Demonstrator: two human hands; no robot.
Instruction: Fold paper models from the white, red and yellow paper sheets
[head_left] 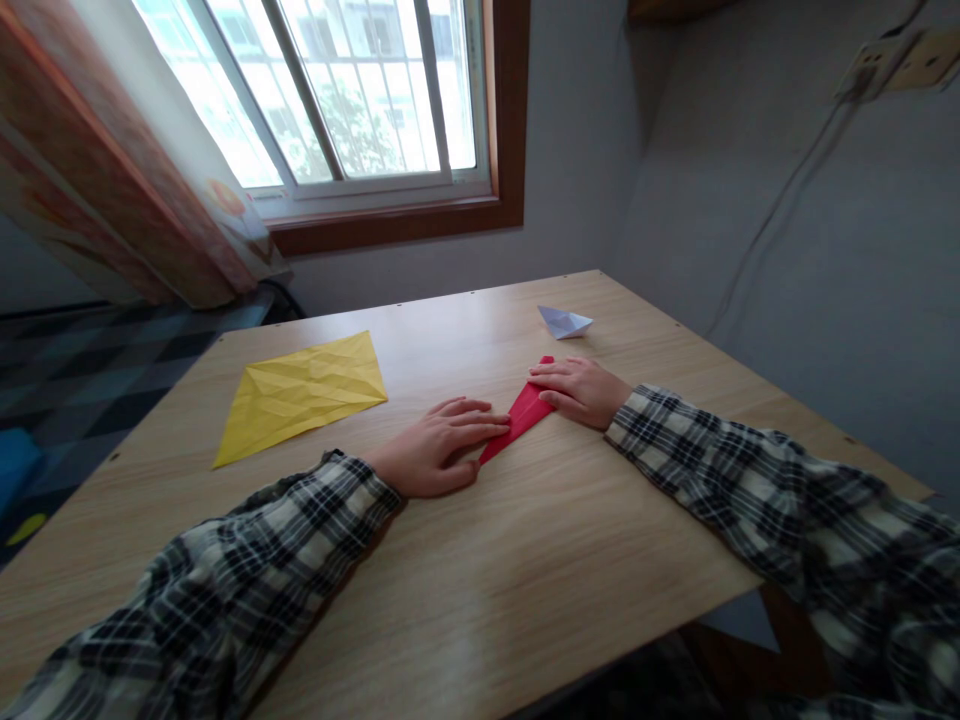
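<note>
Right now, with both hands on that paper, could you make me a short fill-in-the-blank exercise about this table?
1. The left hand and the right hand both touch a narrow, folded paper piece whose colour is ____.
2. The creased, spread-out yellow paper sheet lies nearer to the ____ hand.
3. Just beyond the right hand, a small white folded paper on the light wood-grained table is shaped like a ____.

Missing words: red; left; boat.

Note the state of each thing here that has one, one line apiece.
Left hand: open, fingers on the red paper
Right hand: resting on the red paper's far end
Red paper: folded narrow
Yellow paper: unfolded, creased
White folded paper: boat-like, upright
Curtain: drawn aside
Window: whether shut, unclear
</note>
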